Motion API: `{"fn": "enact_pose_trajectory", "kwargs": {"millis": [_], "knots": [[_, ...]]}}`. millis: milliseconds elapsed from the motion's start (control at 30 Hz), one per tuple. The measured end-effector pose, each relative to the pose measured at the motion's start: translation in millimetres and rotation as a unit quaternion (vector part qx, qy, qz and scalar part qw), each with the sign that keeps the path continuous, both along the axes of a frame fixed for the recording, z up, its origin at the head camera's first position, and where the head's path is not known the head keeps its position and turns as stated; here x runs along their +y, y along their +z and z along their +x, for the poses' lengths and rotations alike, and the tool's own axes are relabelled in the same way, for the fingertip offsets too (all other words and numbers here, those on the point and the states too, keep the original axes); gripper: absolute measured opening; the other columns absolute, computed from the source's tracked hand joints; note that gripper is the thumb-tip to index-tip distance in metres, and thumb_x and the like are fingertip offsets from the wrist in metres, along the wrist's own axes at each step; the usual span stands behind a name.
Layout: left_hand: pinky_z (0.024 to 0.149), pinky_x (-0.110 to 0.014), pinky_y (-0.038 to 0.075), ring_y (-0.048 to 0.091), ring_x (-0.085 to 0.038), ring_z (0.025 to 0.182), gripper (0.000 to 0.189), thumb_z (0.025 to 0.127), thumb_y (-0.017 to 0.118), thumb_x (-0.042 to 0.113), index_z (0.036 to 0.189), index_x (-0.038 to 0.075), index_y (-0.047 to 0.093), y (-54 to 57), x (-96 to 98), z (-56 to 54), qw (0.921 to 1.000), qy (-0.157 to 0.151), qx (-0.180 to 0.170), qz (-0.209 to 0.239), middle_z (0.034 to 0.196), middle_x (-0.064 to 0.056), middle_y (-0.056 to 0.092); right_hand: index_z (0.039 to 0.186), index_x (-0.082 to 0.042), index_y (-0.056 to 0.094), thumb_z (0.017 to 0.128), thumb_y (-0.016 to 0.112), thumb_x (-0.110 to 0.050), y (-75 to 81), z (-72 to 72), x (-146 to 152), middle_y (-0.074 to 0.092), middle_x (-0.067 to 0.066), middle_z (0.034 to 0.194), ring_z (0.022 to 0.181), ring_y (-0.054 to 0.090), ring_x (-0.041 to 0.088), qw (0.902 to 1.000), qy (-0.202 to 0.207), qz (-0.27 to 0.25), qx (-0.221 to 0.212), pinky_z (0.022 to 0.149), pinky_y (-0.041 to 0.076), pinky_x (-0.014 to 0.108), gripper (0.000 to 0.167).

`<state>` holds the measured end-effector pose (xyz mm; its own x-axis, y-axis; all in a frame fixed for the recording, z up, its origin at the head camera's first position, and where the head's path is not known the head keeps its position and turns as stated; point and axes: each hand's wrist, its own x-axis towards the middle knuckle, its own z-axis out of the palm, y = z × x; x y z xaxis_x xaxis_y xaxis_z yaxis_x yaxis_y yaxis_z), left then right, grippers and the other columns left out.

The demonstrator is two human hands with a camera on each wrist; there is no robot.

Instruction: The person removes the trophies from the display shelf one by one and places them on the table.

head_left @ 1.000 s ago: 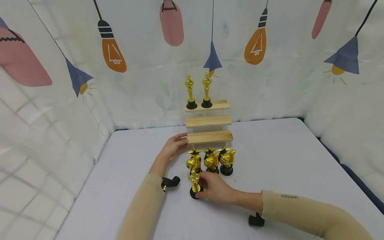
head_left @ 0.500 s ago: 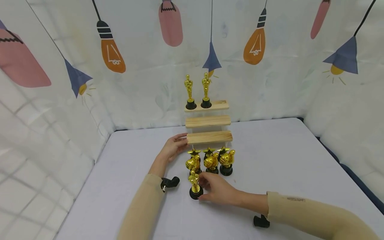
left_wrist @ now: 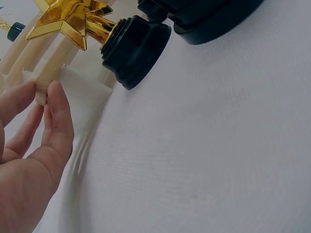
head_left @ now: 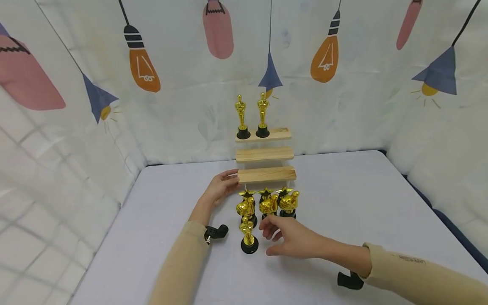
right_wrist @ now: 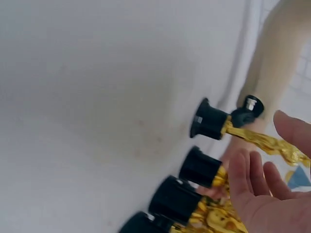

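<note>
My left hand (head_left: 221, 188) pinches the left end of the lowest board (head_left: 267, 174) of a three-tier wooden display shelf; in the left wrist view thumb and fingers lie on either side of the board's end (left_wrist: 43, 92). A gold figurine trophy (head_left: 248, 235) on a round black base stands upright on the table, nearest me. Just right of it is my right hand (head_left: 291, 237), fingers loosely bent and holding nothing. The right wrist view shows the same figurine trophy (right_wrist: 211, 121) apart from thumb and fingers.
Two matching figurine trophies (head_left: 262, 114) stand on the top board. Before the shelf are a row of star trophies (head_left: 265, 192) and a row of gold trophies with rounded, ribbed tops (head_left: 268, 205). A patterned cloth wall (head_left: 183, 118) rises behind the white table (head_left: 343, 190).
My right hand has let go of the figurine trophy and drawn back to the right. The trophy stays standing in place. My left hand has not moved.
</note>
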<state>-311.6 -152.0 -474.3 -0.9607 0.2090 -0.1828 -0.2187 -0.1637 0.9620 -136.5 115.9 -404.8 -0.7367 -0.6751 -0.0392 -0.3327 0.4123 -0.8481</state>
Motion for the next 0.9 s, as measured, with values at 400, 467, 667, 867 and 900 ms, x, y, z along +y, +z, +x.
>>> {"fn": "enact_pose_trajectory", "kwargs": {"millis": [400, 467, 667, 867, 900], "knots": [[0.091, -0.032, 0.059, 0.066, -0.022, 0.103, 0.05, 0.1, 0.064, -0.001, 0.148, 0.001, 0.05, -0.3, 1.0, 0.2, 1.0, -0.001, -0.004, 0.004, 0.133, -0.021, 0.057, 0.118, -0.012, 0.066, 0.092, 0.08, -0.013, 61.9, -22.0, 21, 0.066, -0.002, 0.108, 0.099, 0.066, 0.019, 0.9934, 0.113, -0.017, -0.01, 0.09, 0.058, 0.036, 0.03], [0.091, -0.033, 0.058, 0.066, -0.022, 0.104, 0.05, 0.1, 0.064, -0.001, 0.148, 0.0, 0.05, -0.4, 0.5, 0.3, 1.0, 0.001, -0.006, 0.005, 0.134, -0.021, 0.057, 0.118, -0.008, 0.065, 0.094, 0.077, -0.012, 70.5, -31.2, 24, 0.065, 0.002, 0.11, 0.099, 0.065, 0.022, 0.9921, 0.12, -0.037, -0.001, 0.09, 0.058, 0.036, 0.027], [0.09, -0.031, 0.059, 0.066, -0.021, 0.103, 0.049, 0.101, 0.064, 0.0, 0.148, 0.001, 0.05, -0.2, 0.1, 0.9, 1.0, 0.002, -0.001, -0.005, 0.133, -0.021, 0.057, 0.119, -0.001, 0.064, 0.098, 0.072, -0.007, 93.0, -58.4, 30, 0.064, 0.012, 0.112, 0.102, 0.064, 0.027, 0.9917, 0.107, -0.07, 0.005, 0.09, 0.058, 0.04, 0.023], [0.09, -0.031, 0.058, 0.066, -0.021, 0.103, 0.049, 0.101, 0.064, 0.0, 0.148, 0.001, 0.05, 0.0, 0.4, 0.5, 0.9999, 0.005, 0.006, -0.011, 0.134, -0.021, 0.057, 0.121, 0.003, 0.061, 0.098, 0.07, -0.004, 108.4, -95.9, 35, 0.063, 0.018, 0.114, 0.106, 0.06, 0.035, 0.9913, 0.054, -0.118, -0.026, 0.09, 0.058, 0.041, 0.025], [0.091, -0.031, 0.058, 0.066, -0.02, 0.103, 0.049, 0.101, 0.064, 0.0, 0.148, 0.0, 0.05, -0.1, 0.5, 0.4, 0.9999, 0.004, 0.007, -0.012, 0.135, -0.021, 0.057, 0.121, 0.004, 0.061, 0.098, 0.069, -0.004, 110.0, -103.0, 36, 0.063, 0.018, 0.114, 0.106, 0.059, 0.036, 0.9904, 0.041, -0.129, -0.029, 0.089, 0.058, 0.041, 0.026]]}}
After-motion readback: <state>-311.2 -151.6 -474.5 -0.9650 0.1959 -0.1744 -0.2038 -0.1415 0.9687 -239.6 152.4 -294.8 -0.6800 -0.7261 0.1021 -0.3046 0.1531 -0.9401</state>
